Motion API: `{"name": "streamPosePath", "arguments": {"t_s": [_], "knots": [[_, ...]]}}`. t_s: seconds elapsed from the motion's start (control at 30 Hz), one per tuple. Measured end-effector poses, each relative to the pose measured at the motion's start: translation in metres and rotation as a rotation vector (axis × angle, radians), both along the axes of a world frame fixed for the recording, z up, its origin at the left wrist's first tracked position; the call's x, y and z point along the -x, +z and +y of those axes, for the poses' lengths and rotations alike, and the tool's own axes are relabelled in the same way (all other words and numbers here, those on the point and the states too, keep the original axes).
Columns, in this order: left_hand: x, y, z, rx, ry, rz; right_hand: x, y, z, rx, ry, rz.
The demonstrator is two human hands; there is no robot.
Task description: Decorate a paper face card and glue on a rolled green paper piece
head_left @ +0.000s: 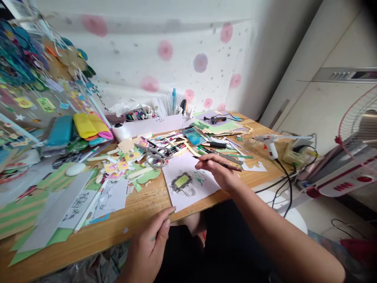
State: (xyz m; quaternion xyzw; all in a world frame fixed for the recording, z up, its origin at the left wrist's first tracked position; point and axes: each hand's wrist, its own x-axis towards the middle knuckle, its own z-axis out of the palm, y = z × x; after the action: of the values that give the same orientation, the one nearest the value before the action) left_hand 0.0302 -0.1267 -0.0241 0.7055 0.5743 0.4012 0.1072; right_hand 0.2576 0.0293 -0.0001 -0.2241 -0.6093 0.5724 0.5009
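My right hand (pixel 219 169) is closed around a thin dark pen or brush (pixel 232 166) and hovers over the right side of a white sheet (pixel 188 181). That sheet bears a drawing with a green rectangle inside a dark smudged border. My left hand (pixel 153 239) rests at the near table edge, fingers loosely curled and thumb reaching to the sheet's near corner; nothing shows in it. Grey-handled scissors (pixel 154 154) lie just beyond the sheet.
The wooden table (pixel 141 204) is littered with paper scraps, markers and green striped sheets (pixel 26 208). A glue gun (pixel 269 142) and power strip (pixel 294 153) lie at the right with cables hanging. A fan (pixel 357 129) stands at the far right. Paper decorations fill the left.
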Motion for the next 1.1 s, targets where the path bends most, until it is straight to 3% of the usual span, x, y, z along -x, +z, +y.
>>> {"name": "streamPosePath", "arguments": {"t_s": [0.07,0.13,0.23,0.37,0.57,0.7,0.8,1.1], "knots": [[0.000,0.002,0.009,-0.116,-0.017,0.150,-0.003,-0.019,-0.004,0.132,-0.102,0.068],[-0.002,0.005,0.020,-0.176,-0.020,0.291,0.001,-0.027,-0.008,0.135,-0.170,-0.007],[-0.006,0.010,0.036,-0.153,0.039,0.444,0.012,-0.022,-0.015,0.063,-0.230,-0.164],[-0.005,0.009,0.048,-0.063,0.062,0.545,0.025,-0.017,-0.023,0.045,-0.192,-0.260],[-0.003,-0.003,0.045,-0.070,-0.034,0.578,0.026,-0.031,-0.025,-0.076,-0.229,-0.377],[-0.003,-0.005,0.043,-0.063,-0.052,0.555,0.028,-0.025,-0.027,-0.187,-0.108,-0.473],[-0.002,-0.006,0.044,-0.054,-0.068,0.537,0.030,-0.019,-0.029,-0.284,-0.125,-0.504],[0.000,-0.009,0.045,-0.013,-0.113,0.481,0.031,-0.014,-0.029,-0.358,-0.122,-0.531]]}}
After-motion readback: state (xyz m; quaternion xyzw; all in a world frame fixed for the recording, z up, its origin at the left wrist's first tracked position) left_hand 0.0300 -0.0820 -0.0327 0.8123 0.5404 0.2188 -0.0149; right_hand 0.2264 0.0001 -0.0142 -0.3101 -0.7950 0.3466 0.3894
